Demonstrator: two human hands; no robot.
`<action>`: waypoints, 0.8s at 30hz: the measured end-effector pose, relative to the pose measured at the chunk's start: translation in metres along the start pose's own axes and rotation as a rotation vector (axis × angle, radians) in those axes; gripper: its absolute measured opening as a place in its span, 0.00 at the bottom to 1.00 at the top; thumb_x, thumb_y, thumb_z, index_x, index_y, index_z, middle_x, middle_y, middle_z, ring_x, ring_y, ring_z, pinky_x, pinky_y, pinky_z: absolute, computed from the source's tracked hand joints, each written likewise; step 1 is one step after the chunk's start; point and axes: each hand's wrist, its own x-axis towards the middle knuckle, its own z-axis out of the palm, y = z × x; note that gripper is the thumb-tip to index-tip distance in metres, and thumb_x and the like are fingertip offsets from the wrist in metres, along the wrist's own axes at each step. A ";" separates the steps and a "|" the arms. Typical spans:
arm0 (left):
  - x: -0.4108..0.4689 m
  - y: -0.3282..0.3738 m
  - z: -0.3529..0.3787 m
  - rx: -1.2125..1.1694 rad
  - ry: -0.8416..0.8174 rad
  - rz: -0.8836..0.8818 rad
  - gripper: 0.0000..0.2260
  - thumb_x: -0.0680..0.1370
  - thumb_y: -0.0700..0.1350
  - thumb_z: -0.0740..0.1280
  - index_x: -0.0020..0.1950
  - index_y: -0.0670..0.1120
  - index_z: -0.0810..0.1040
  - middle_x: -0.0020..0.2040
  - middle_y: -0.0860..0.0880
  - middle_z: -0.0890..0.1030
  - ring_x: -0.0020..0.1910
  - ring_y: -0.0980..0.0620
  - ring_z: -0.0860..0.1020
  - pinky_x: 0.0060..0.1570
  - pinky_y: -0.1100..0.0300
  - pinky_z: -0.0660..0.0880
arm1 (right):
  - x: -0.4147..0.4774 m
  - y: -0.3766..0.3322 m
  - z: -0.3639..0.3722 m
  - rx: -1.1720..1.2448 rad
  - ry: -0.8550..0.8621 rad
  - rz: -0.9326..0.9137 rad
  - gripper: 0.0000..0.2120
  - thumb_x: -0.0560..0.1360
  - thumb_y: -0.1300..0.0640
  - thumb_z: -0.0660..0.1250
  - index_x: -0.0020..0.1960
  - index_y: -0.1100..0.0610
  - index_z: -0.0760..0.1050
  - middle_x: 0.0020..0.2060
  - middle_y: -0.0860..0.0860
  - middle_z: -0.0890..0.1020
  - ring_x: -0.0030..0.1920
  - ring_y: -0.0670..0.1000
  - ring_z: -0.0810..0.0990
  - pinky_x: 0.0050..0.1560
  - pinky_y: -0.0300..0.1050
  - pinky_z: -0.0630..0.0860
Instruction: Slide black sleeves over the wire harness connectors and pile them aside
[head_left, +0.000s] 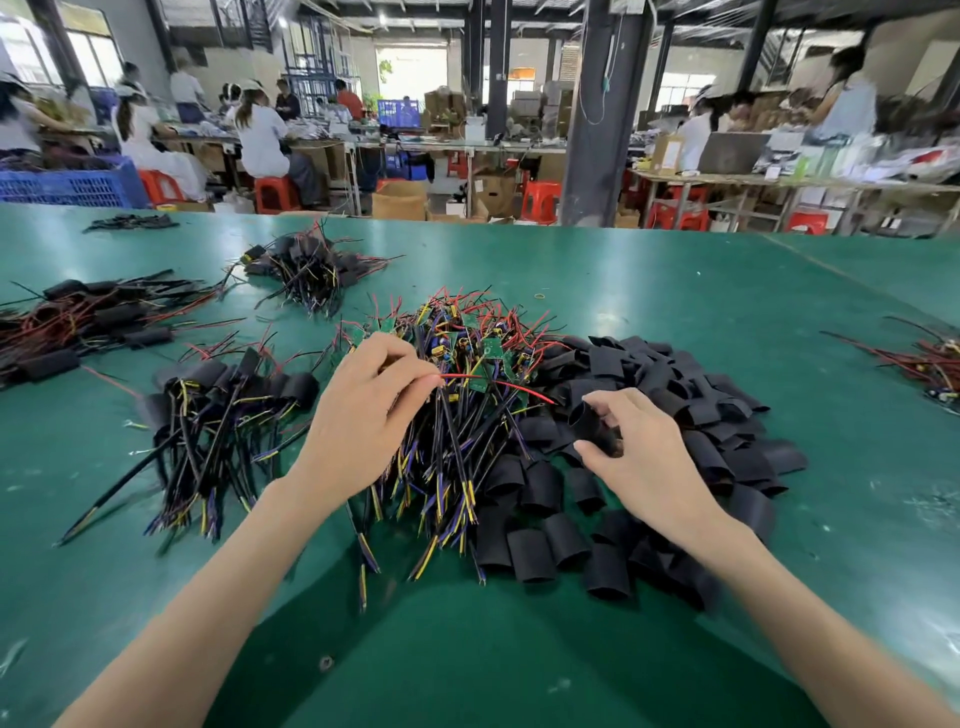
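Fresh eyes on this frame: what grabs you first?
The tangled heap of red, yellow and purple wire harnesses with small green circuit boards at the middle of the green table, and the spread of short black tube sleeves just right of it. In front, the left hand pinches a thin red wire from the heap while the right hand holds one black sleeve. Bundles already sleeved lie in piles to the left.

Green table (675, 291); behind it red stools (540, 200), a blue crate (67, 187), a dark pillar (597, 130), seated workers (262, 135)
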 end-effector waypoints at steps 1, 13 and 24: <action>0.000 0.000 0.000 -0.003 0.007 -0.008 0.12 0.79 0.45 0.62 0.49 0.39 0.81 0.46 0.46 0.74 0.45 0.47 0.74 0.50 0.52 0.71 | 0.000 0.000 0.000 0.005 0.006 -0.007 0.19 0.70 0.63 0.72 0.60 0.60 0.74 0.49 0.47 0.72 0.52 0.50 0.73 0.56 0.39 0.68; -0.003 0.006 0.003 -0.002 -0.020 -0.004 0.10 0.78 0.42 0.64 0.48 0.38 0.82 0.45 0.44 0.76 0.44 0.44 0.75 0.49 0.51 0.72 | -0.002 -0.010 0.003 0.144 0.048 -0.053 0.18 0.68 0.63 0.74 0.57 0.57 0.76 0.47 0.48 0.76 0.47 0.48 0.76 0.54 0.45 0.75; -0.005 0.004 0.007 0.014 -0.041 0.022 0.10 0.79 0.43 0.63 0.49 0.39 0.81 0.45 0.44 0.75 0.43 0.46 0.74 0.48 0.52 0.71 | -0.005 -0.012 0.001 0.207 0.038 -0.119 0.19 0.70 0.63 0.73 0.59 0.56 0.75 0.51 0.48 0.76 0.51 0.46 0.76 0.55 0.50 0.76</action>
